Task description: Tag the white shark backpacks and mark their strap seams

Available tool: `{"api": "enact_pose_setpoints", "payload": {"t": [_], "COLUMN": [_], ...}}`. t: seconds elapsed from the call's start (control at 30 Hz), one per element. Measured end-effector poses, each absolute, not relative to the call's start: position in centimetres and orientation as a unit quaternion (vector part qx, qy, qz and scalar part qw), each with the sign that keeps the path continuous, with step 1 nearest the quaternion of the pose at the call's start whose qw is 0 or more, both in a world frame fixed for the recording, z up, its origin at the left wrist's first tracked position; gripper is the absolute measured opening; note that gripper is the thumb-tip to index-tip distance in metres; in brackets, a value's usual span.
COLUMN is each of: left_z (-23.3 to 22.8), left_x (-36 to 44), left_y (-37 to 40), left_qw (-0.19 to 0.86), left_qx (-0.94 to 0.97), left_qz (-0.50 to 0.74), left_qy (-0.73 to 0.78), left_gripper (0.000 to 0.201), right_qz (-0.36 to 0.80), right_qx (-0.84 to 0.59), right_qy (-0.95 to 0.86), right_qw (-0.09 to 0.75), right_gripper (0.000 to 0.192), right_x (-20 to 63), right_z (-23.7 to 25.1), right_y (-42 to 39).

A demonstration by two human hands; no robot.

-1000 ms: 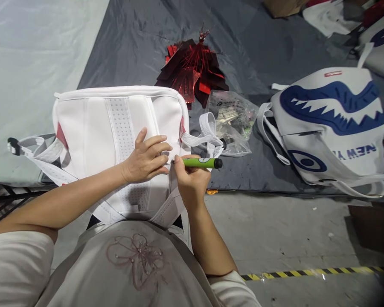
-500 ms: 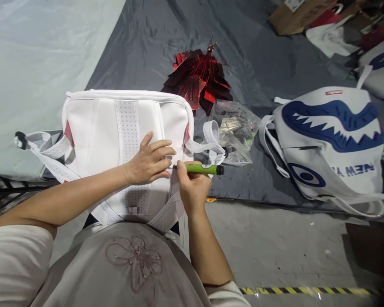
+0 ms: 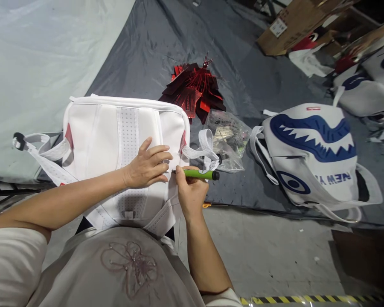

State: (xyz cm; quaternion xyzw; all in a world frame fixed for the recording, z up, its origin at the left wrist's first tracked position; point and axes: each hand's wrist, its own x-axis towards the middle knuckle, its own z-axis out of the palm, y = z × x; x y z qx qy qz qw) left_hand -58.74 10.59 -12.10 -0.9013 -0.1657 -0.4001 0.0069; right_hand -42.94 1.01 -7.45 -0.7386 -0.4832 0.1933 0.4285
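Observation:
A white backpack point(image 3: 107, 128) lies in front of me with its padded back panel and straps facing up. My left hand point(image 3: 149, 166) rests flat on the panel, fingers spread, just right of the dotted grey mesh strip. Beside it, my right hand point(image 3: 192, 189) grips a green marker pen point(image 3: 196, 174) between thumb and fingers. The pen's tip points left at the white fabric near my left fingertips; whether it touches cannot be made out. Its black end sticks out to the right, close to a looped side strap point(image 3: 205, 145).
Behind the backpack lie a bundle of red and black tags point(image 3: 195, 89) and a clear plastic bag point(image 3: 232, 132). Another white backpack point(image 3: 310, 149) with a blue shark-mouth print lies to the right. A cardboard box point(image 3: 294, 27) and more white bags point(image 3: 361, 91) are at the far right.
The view has shifted slightly, so the things on the right appear further left and lower. My hands and the marker keep nearly the same place on the backpack.

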Motion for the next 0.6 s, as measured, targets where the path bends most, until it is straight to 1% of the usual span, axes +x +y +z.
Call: {"api": "enact_pose_setpoints", "payload": {"t": [0.07, 0.13, 0.23, 0.3, 0.43, 0.53, 0.6], "left_z": [-12.25, -12.29, -12.1, -11.93, -12.1, -12.64, -12.57], "left_x": [-58.69, -58.62, -58.54, -58.55, -58.61, -58.47, -58.31], "left_y": [10.61, 10.61, 10.57, 10.53, 10.62, 10.62, 10.43], "left_qw": [-0.003, -0.009, 0.0, 0.008, -0.004, -0.015, -0.004], "left_qx": [-0.9, -0.898, -0.898, -0.899, -0.903, -0.911, -0.915], "left_qz": [-0.403, -0.409, -0.41, -0.408, -0.397, -0.375, -0.359], "left_qy": [-0.163, -0.16, -0.16, -0.162, -0.165, -0.173, -0.182], "left_gripper": [0.033, 0.032, 0.035, 0.036, 0.037, 0.038, 0.039], "right_qz": [0.209, 0.201, 0.21, 0.22, 0.196, 0.204, 0.202], "right_qx": [-0.727, -0.729, -0.725, -0.721, -0.726, -0.723, -0.724], "right_qy": [-0.481, -0.477, -0.47, -0.475, -0.483, -0.489, -0.493], "right_qw": [0.442, 0.448, 0.457, 0.454, 0.448, 0.444, 0.437], "right_gripper": [0.037, 0.037, 0.038, 0.038, 0.036, 0.035, 0.033], "right_x": [-42.93, -42.93, -42.93, -42.93, -42.89, -42.73, -42.49], "right_z": [-7.69, -7.91, -8.04, -7.97, -7.88, -7.83, -7.6], "right_y": [1.01, 1.05, 1.1, 1.12, 1.24, 1.4, 1.33]}}
